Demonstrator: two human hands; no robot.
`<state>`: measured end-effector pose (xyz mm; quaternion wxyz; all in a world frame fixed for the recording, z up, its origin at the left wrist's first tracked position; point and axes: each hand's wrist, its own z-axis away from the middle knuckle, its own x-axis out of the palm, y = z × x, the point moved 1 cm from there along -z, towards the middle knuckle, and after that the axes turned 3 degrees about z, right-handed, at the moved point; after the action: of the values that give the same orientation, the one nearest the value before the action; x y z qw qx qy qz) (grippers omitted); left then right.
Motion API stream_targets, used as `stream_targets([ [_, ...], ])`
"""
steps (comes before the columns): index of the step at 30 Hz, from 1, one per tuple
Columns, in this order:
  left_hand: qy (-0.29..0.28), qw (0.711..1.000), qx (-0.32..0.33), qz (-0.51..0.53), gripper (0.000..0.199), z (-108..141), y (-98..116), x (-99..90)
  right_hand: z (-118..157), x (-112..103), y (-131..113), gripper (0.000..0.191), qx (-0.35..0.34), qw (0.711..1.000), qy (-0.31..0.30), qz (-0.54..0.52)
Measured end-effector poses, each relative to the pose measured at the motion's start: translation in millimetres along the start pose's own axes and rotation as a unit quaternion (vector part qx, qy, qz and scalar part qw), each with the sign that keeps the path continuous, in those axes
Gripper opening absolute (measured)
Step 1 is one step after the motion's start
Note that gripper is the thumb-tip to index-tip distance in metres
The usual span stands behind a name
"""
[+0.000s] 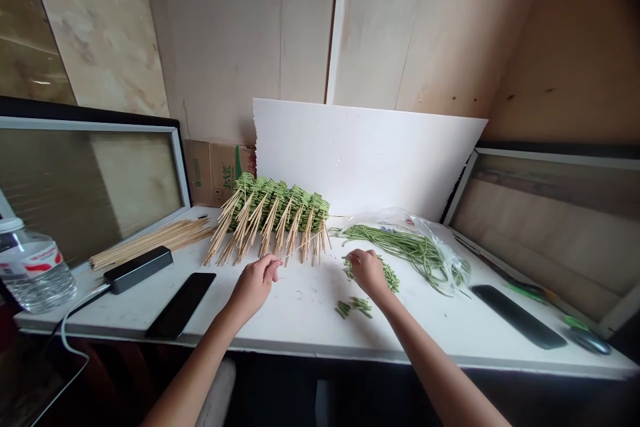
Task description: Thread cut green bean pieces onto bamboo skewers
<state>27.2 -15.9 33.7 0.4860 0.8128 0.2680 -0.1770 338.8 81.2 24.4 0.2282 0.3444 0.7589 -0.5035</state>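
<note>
My left hand is closed in a pinch around a thin bamboo skewer, which slants up and to the right from the fingers. My right hand hovers at the heap of cut green bean pieces, its fingers drawn together; what is in them, if anything, is hidden. Two small groups of bean pieces lie nearer to me. Beyond my left hand, skewers threaded with bean pieces are stacked in rows, their bare ends pointing toward me.
Long green beans lie by a clear plastic bag at the right. Loose skewers, a black box, a phone and a water bottle are at the left. A white board stands behind.
</note>
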Motion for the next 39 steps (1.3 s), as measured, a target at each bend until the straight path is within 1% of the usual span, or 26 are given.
stream_targets([
  [5,-0.012,1.0,0.005,-0.009,0.031,1.3,1.5,-0.3,3.1,-12.4,-6.2,0.029,-0.007,0.997,-0.003,-0.073],
  [7,-0.016,1.0,0.005,-0.006,0.031,2.1,3.4,1.0,9.1,-16.3,-8.4,0.036,0.0,0.991,-0.011,-0.135],
  [8,-0.016,1.0,0.005,0.001,0.031,2.5,4.8,2.0,13.5,-18.0,-8.9,0.039,0.015,0.982,-0.017,-0.189],
  [9,-0.017,1.0,0.005,0.009,0.031,2.9,6.7,3.1,18.6,-19.6,-9.0,0.043,0.038,0.966,-0.022,-0.255],
  [10,-0.017,1.0,0.008,0.018,0.031,3.4,9.0,4.3,24.2,-21.3,-8.8,0.045,0.064,0.942,-0.026,-0.329],
  [12,-0.02,0.999,0.019,0.028,0.03,4.7,14.8,6.9,35.4,-25.7,-8.2,0.043,0.107,0.879,-0.035,-0.464],
  [14,-0.028,0.998,0.039,0.037,0.03,6.7,21.7,9.9,44.4,-32.3,-7.5,0.035,0.122,0.822,-0.033,-0.555],
  [16,-0.036,0.997,0.055,0.05,0.03,9.4,28.8,13.2,50.3,-40.0,-6.3,0.032,0.133,0.775,-0.024,-0.618],
  [17,-0.04,0.996,0.061,0.058,0.031,10.9,32.3,15.0,52.3,-43.6,-5.6,0.032,0.143,0.756,-0.017,-0.639],
  [18,-0.044,0.995,0.064,0.066,0.031,12.5,35.8,16.7,54.0,-46.6,-5.1,0.033,0.152,0.74,-0.013,-0.655],
  [20,-0.051,0.993,0.067,0.083,0.032,15.7,42.3,20.0,57.1,-50.6,-5.1,0.032,0.164,0.722,-0.013,-0.672],
  [23,-0.062,0.991,0.064,0.103,0.033,19.6,49.8,23.5,62.5,-52.0,-8.3,0.03,0.164,0.711,-0.018,-0.683],
  [29,-0.074,0.989,0.053,0.116,0.032,22.0,52.4,26.5,71.8,-51.7,-15.5,0.026,0.156,0.709,-0.031,-0.687],
  [39,-0.077,0.989,0.059,0.111,0.034,22.0,47.0,30.5,72.5,-52.1,-15.2,0.027,0.156,0.73,-0.02,-0.665],
])
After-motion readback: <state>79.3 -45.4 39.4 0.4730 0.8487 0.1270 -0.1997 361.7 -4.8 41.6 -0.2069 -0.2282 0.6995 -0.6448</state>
